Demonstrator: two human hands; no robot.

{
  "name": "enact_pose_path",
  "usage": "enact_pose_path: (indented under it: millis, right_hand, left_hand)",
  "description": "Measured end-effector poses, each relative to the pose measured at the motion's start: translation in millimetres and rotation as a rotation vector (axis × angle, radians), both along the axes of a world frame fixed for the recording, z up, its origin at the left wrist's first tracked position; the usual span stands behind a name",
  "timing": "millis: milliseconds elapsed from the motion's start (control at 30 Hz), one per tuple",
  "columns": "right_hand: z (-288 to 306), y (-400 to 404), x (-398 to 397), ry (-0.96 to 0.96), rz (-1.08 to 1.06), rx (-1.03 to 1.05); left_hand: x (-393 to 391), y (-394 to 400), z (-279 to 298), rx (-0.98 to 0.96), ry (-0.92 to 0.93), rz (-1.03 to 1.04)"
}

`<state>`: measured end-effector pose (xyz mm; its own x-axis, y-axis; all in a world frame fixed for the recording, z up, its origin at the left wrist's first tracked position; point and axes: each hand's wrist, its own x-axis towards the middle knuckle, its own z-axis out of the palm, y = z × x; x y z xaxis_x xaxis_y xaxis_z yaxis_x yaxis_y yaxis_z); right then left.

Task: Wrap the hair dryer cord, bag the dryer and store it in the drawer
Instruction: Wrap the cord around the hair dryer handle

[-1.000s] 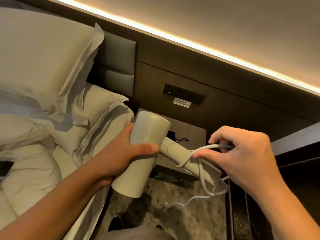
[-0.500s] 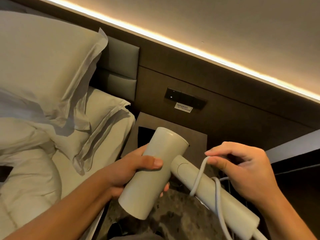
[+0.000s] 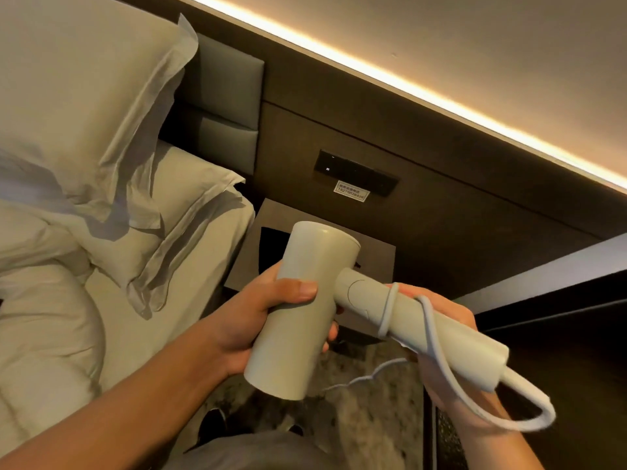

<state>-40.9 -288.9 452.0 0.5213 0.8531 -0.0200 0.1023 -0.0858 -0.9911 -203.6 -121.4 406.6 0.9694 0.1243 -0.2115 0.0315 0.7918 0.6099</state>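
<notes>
Winding has only just begun: one loop of the thin white cord [image 3: 390, 308] sits around the handle of the pale cream, cylinder-bodied hair dryer [image 3: 305, 300], near where the handle meets the barrel. A long slack bow of cord curves out from the handle's end, and another length trails down toward the speckled floor. Most of the cord seems unwrapped, no bag is in sight, and I can't pick out the drawer with certainty, so bagging and storing are all ahead.

The left hand [image 3: 258, 320] grips the barrel, thumb across the front and fingers curled behind, holding the dryer in mid-air over the gap between the bed and the dark bedside table [image 3: 376, 256]. The right hand [image 3: 448, 320] lies under and behind the handle, fingers apparently curled round it with the cord running over them; its exact grip is partly hidden.

Half a second earlier that hand was above the handle, pinching the cord; now it has passed beneath, and the loop looks snugger.
</notes>
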Motion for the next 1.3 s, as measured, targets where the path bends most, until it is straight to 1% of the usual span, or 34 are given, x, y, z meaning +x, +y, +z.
enact_pose_path:
  millis: [33,67,100,133,167,200,233,267,367,433,500,567,700,767,867,933,1033,1167,1300]
  right_hand:
    - [-5,-4,3,0.086,-0.162,-0.032]
    - [-12,-8,4,0.262,-0.331,-0.024]
    - [-19,-12,2,0.43,-0.428,-0.013]
    - [-20,-13,-5,0.438,-0.418,-0.056]
    - [-21,-17,-14,0.398,-0.326,-0.143]
    - [-20,-16,-19,0.349,-0.357,-0.237]
    - [-24,-12,-23,0.215,-0.368,-0.3]
    - [-24,-12,-28,0.13,-0.326,-0.316]
    - [-23,-11,-32,0.108,-0.292,-0.247]
    - [-25,-17,-32,0.008,-0.251,-0.237]
    - [-27,-25,-32,-0.026,-0.206,-0.25]
    - [-25,-34,-35,-0.018,-0.186,-0.26]
    - [-18,-55,-35,-0.124,-0.179,-0.264]
    - [-13,-63,-30,-0.167,-0.178,-0.254]
    - [-10,-70,-23,-0.249,-0.145,-0.257]
    - [-11,-75,-18,-0.258,-0.136,-0.267]
    - [-14,-82,-9,-0.242,-0.122,-0.294]
    - [-12,-93,14,-0.255,-0.121,-0.263]
    - [-6,-102,37,-0.354,-0.056,-0.234]
  left_hand:
    - [1,-2,0,0.015,0.014,0.026]
    - [2,-4,1,0.027,0.031,0.053]
    - [3,-6,2,0.04,0.049,0.084]
    - [5,-8,3,0.056,0.073,0.121]
    - [6,-10,3,0.071,0.104,0.162]
    - [7,-13,4,0.083,0.143,0.202]
    - [7,-17,4,0.09,0.179,0.238]
    - [8,-21,5,0.096,0.205,0.266]
    - [7,-34,6,0.122,0.244,0.32]
    - [8,-39,9,0.119,0.277,0.36]
    - [10,-42,13,0.091,0.304,0.391]
    - [12,-44,17,0.074,0.322,0.425]
    - [17,-47,24,0.128,0.37,0.495]
    - [19,-50,25,0.207,0.387,0.528]
    - [23,-60,22,0.403,0.464,0.554]
    - [26,-69,18,0.531,0.507,0.56]
    - [30,-82,11,0.714,0.526,0.563]
    - [37,-96,6,0.823,0.514,0.536]
    - [48,-106,10,0.925,0.496,0.518]
